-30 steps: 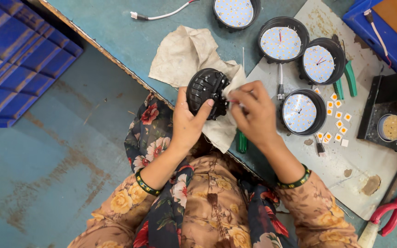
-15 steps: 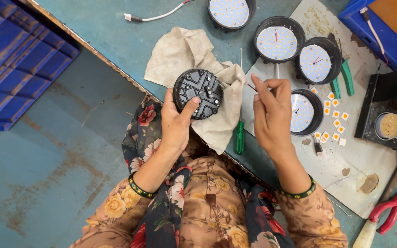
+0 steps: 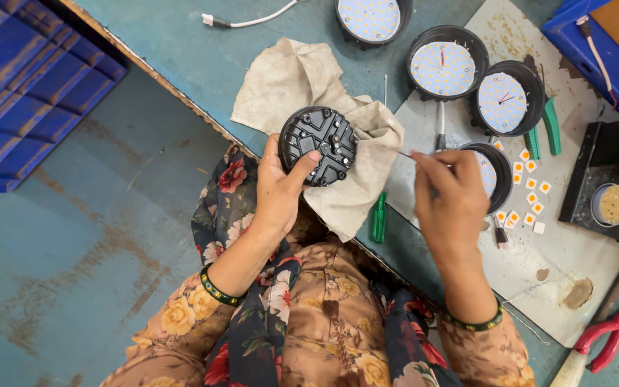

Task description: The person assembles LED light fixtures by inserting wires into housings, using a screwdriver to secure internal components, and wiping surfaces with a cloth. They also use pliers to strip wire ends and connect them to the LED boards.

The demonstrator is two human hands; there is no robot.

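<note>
Housing on rag, both hands busy

We're gripping the round black lamp housing [image 3: 318, 145] with our left hand [image 3: 279, 188], back side up, resting on the beige rag [image 3: 291, 79] at the table's near edge. Our right hand [image 3: 450, 203] is pinching a thin metal pin [image 3: 405, 154], just right of the housing. Green screwdriver [image 3: 379, 217] is lying between the hands.

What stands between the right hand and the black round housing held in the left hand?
Nothing solid. The right hand is apart from the black round housing, which the left hand grips. Only the beige cloth lies below the gap.
</note>
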